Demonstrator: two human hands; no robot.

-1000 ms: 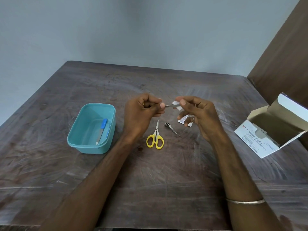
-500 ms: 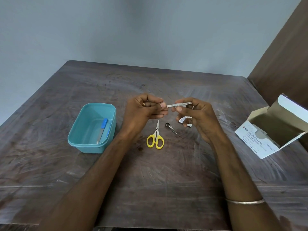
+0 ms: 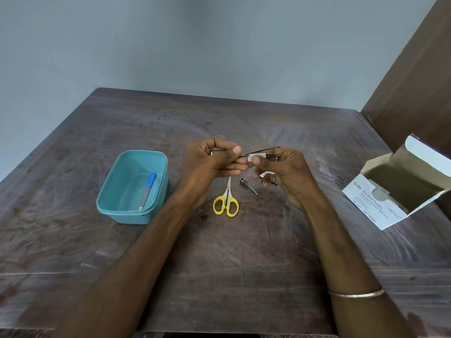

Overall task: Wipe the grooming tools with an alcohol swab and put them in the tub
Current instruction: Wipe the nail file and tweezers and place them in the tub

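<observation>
My left hand (image 3: 212, 164) pinches one end of metal tweezers (image 3: 264, 150), held level above the table with the two tips pointing right. My right hand (image 3: 285, 174) presses a small white alcohol swab (image 3: 256, 156) around the lower arm of the tweezers, close to my left fingertips. A torn swab wrapper (image 3: 264, 174) is tucked under my right fingers. Yellow-handled scissors (image 3: 226, 201) and a small metal nail clipper (image 3: 247, 185) lie on the table below my hands. The teal tub (image 3: 117, 206) at the left holds a nail file with a blue handle (image 3: 147, 190).
An open white box of alcohol swabs (image 3: 380, 206) sits at the right edge of the dark wooden table (image 3: 244, 264). A brown panel (image 3: 415, 81) rises behind it at the right. A grey wall stands behind the table.
The swab in my right hand has slid left along the tweezers toward my left fingertips, baring the tips. My left hand has stayed in place.
</observation>
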